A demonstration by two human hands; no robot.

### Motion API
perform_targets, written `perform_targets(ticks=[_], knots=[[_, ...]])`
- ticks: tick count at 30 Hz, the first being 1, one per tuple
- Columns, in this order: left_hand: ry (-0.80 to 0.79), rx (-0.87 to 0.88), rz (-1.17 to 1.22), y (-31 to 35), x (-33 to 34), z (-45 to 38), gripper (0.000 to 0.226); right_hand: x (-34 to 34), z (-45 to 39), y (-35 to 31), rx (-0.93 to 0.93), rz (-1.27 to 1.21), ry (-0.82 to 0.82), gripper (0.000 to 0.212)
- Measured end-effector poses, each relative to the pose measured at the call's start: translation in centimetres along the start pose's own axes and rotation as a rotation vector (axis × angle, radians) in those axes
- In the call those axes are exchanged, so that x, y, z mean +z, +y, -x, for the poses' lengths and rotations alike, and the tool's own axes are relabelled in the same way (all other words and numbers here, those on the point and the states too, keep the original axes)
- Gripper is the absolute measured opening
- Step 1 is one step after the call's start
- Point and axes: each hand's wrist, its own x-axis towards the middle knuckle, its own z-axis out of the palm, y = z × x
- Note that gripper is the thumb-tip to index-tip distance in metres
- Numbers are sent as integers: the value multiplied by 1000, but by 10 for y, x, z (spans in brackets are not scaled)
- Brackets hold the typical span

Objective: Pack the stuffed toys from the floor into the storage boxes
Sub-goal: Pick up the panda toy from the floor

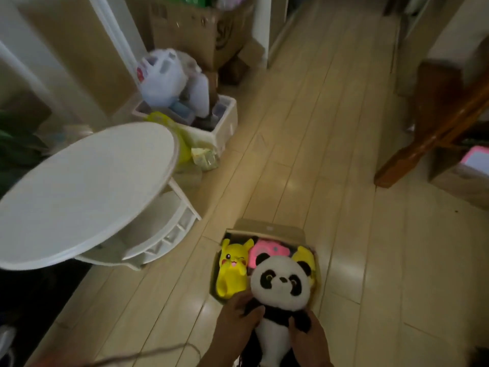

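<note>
A black and white panda toy [281, 283] is held upright over the near end of a cardboard box [267, 229] on the wooden floor. My left hand [235, 319] grips its left side and my right hand [308, 336] grips its right side, thumbs on its black arms. Inside the box lie a yellow Pikachu toy [232, 268] at the left, a pink toy [264, 250] at the back, and another yellow toy [307, 258] partly hidden behind the panda's head.
A white round table [79, 186] with a lower shelf stands at the left. Behind it a white bin [225, 123] holds bags and bottles. Cardboard boxes [201, 25] stand farther back. A wooden furniture leg [428, 139] slants at the right. Open floor runs ahead.
</note>
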Motion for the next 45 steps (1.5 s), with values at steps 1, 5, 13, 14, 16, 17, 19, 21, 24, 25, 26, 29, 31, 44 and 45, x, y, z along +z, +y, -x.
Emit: perform_targets(ticks=[1, 5, 13, 14, 16, 17, 19, 21, 24, 25, 26, 29, 31, 44, 45], knots=[[-14, -20, 25, -5, 3, -24, 32, 6, -24, 3, 4, 18, -9, 28], [-19, -29, -4, -47, 24, -118, 29, 34, -117, 14, -38, 283, -54, 25], [47, 237, -379, -150, 72, -228, 78, 76, -234, 66, 153, 65, -159, 66], [84, 265, -443, -156, 77, -230, 85, 74, -240, 72, 44, 66, -142, 73], [111, 256, -549, -157, 87, -230, 98, 70, -241, 67, -278, 62, 105, 57], [120, 257, -616, -157, 93, -230, 102, 69, -241, 62, -429, 125, 229, 51], [103, 240, -759, -156, 104, -233, 107, 68, -254, 43, -703, 421, 293, 53], [111, 170, -835, -160, 112, -244, 111, 77, -276, 30, -768, 727, 214, 59], [122, 105, -880, -176, 122, -263, 116, 90, -311, 45, -759, 956, 50, 53], [102, 100, -903, -185, 126, -268, 115, 92, -321, 58, -736, 985, 22, 52], [79, 99, -928, -195, 131, -274, 113, 93, -330, 72, -711, 1029, 17, 53], [33, 94, -1022, -223, 144, -292, 104, 92, -353, 103, -669, 1198, 10, 59], [36, 79, -1043, -224, 146, -300, 104, 91, -366, 101, -644, 1253, -42, 63], [437, 108, -845, -143, -2, -297, 105, -33, -409, 50, 307, 61, 5, 70], [421, 37, -807, -147, -5, -298, 110, -34, -413, 50, 440, -53, -69, 72]])
